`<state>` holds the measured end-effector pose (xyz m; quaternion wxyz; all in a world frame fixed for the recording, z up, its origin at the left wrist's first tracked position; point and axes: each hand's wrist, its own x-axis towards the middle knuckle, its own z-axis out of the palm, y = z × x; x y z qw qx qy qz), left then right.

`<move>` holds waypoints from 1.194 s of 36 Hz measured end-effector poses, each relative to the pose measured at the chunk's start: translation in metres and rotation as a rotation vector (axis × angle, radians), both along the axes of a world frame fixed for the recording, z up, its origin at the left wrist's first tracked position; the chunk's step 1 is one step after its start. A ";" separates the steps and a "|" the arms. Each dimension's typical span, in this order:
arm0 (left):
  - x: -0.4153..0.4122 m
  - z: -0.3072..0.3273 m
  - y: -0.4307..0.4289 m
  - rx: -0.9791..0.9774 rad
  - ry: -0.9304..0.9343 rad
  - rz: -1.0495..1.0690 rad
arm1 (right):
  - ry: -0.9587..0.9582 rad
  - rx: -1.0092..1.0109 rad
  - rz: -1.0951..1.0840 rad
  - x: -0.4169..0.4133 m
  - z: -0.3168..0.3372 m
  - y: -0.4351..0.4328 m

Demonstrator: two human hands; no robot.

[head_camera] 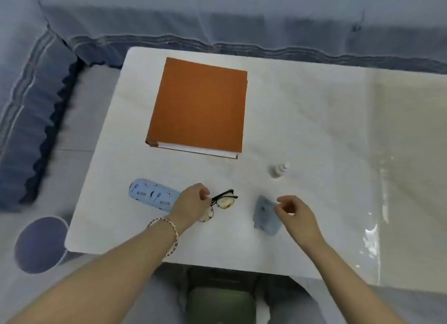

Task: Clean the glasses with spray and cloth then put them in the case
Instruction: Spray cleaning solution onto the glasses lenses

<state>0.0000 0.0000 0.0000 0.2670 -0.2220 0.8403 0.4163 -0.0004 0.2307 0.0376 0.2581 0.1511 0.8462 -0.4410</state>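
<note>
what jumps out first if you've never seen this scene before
The big orange book lying flat on the far part of the white table grabs the eye first. Nearer, the left hand is at the black-framed glasses, with a patterned light blue case to its left, while the right hand is at the edge of a grey cloth. A small white spray bottle sits beyond the cloth.

Soft, cool, even light washes the glossy white worktop [302, 120], where bright glare streaks the right side. Shadows are faint, a thin one edging the flat orange hardcover book [198, 106]. Amber reflections tint the lenses of the black-framed glasses [226, 200]. The frame is smeared throughout; the small white spray bottle [278, 171] is blurred, and wide-angle distortion bows the worktop's edges and the blue ruffled bedding [33, 135].
</note>
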 end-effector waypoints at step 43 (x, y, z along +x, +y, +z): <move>-0.008 -0.046 0.008 0.660 0.581 0.444 | 0.200 -0.330 0.010 -0.034 -0.137 -0.060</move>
